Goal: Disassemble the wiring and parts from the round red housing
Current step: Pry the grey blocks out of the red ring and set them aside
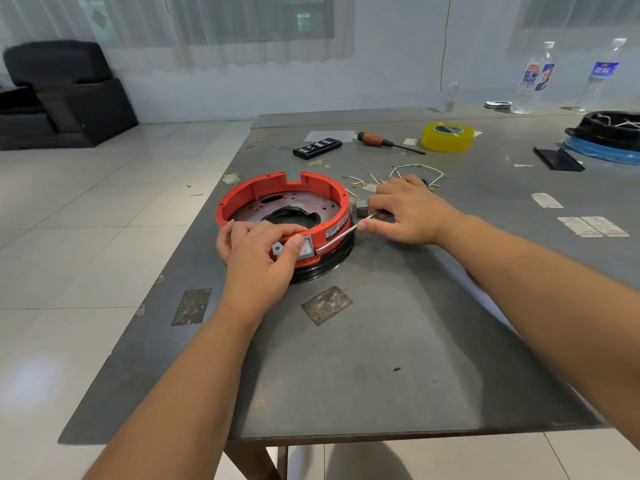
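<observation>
Currently, housing: round red housing (282,202) sits on grey surface (398,323).
Left hand (259,251): fingers curled over near rim, thumb on switch plate (304,249).
Right hand (408,209): pinches thin metal tool (343,235), tip at plate.

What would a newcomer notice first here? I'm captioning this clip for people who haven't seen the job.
The round red housing near the table's left edge draws the eye first. The left hand grips its near rim by a grey switch plate, while the right hand holds a thin metal tool against that plate. Behind lie loose wires and a yellow tape roll.
</observation>
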`<action>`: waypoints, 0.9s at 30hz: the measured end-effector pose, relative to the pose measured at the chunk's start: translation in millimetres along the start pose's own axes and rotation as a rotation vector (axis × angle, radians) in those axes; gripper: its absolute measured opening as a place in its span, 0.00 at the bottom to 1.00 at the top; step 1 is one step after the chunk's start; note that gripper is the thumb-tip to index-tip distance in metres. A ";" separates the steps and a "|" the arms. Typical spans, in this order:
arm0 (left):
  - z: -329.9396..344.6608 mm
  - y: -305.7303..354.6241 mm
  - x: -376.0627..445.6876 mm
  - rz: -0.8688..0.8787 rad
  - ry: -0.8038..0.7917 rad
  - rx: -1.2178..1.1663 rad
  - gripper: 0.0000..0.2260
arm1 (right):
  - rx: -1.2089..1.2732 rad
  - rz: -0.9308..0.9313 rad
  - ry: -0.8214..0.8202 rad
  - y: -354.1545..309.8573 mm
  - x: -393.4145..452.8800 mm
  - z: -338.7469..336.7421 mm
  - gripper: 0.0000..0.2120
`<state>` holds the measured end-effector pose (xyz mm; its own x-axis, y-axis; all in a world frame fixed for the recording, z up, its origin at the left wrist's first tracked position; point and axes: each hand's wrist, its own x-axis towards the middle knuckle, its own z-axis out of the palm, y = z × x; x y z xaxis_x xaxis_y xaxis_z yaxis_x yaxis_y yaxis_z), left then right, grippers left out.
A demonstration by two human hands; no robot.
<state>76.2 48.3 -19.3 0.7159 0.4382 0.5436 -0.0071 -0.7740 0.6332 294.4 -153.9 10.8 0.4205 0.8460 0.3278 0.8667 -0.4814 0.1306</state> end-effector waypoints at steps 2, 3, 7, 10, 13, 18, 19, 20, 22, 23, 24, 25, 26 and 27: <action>0.0 -0.5 -0.6 0.019 0.002 -0.005 0.06 | -0.016 0.017 -0.012 -1.6 -3.5 -4.6 0.28; -0.3 -0.4 -0.9 0.029 0.000 -0.007 0.06 | -0.024 0.032 -0.020 -2.9 -6.0 -7.3 0.30; -1.2 0.8 -1.4 0.055 -0.007 -0.015 0.08 | -0.026 0.132 -0.014 -6.9 -21.1 -16.9 0.33; -1.5 -0.9 -2.5 0.075 -0.012 -0.013 0.08 | -0.016 0.227 0.074 -13.1 -33.0 -20.2 0.34; -1.8 -2.5 -2.9 0.101 -0.012 -0.022 0.08 | -0.061 0.281 0.147 -22.9 -38.9 -16.9 0.33; -1.1 -3.9 -2.6 0.103 -0.006 -0.011 0.09 | -0.075 0.280 0.208 -27.7 -42.0 -14.5 0.31; -0.8 -4.3 -2.4 0.099 -0.009 -0.005 0.09 | -0.077 0.281 0.216 -26.7 -42.9 -14.5 0.31; -0.6 -4.8 -2.0 0.095 -0.013 0.002 0.09 | -0.086 0.279 0.219 -26.0 -43.9 -14.4 0.32; -0.1 -5.8 -1.3 0.093 -0.020 0.015 0.09 | -0.119 0.269 0.208 -25.5 -44.9 -13.6 0.32; 0.1 -6.1 -1.1 0.096 -0.018 0.018 0.08 | -0.126 0.265 0.203 -25.5 -45.0 -13.3 0.33; 0.2 -6.3 -1.1 0.101 -0.014 0.019 0.08 | -0.120 0.268 0.200 -25.7 -45.1 -13.1 0.32; 0.2 -6.6 -1.1 0.105 -0.010 0.018 0.08 | -0.100 0.277 0.198 -25.9 -45.1 -12.9 0.32; 0.5 -6.6 -1.4 0.108 -0.007 0.015 0.08 | -0.076 0.287 0.194 -26.3 -44.9 -12.7 0.31; 0.9 -6.4 -1.5 0.110 -0.005 0.014 0.08 | -0.066 0.288 0.191 -27.0 -44.2 -12.1 0.31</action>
<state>75.8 52.2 -24.6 0.7147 0.3478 0.6069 -0.0764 -0.8236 0.5620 249.1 -181.1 4.1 0.5821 0.6184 0.5279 0.6980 -0.7131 0.0656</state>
